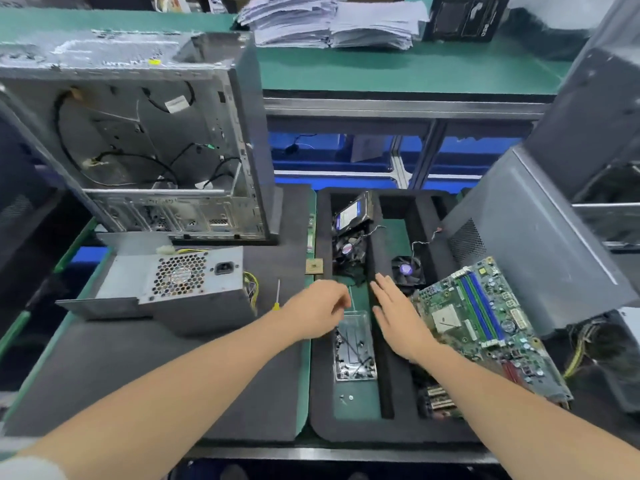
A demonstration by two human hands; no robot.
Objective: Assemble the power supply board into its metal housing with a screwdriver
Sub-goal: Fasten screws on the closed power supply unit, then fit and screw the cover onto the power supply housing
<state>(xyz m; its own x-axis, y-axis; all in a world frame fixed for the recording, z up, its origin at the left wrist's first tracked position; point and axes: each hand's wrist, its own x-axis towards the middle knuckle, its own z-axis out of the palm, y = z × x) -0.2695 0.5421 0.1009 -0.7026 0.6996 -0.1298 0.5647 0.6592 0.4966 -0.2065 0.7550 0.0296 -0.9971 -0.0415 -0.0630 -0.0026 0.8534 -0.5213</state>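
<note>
Both our hands hover over the black foam tray [320,393]. The right hand [398,318] is flat, fingers straight, holding nothing. The left hand [317,308] curls above the clear screw box [354,355]; we cannot tell whether it pinches anything. The screwdriver [277,295] lies just left of it, shaft pointing far. The power supply housing [180,282] sits farther left, so the left hand is nearer.

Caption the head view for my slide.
Left hand and right hand hover near a clear parts box; power supply and yellow-handled screwdriver lie untouched.
</note>
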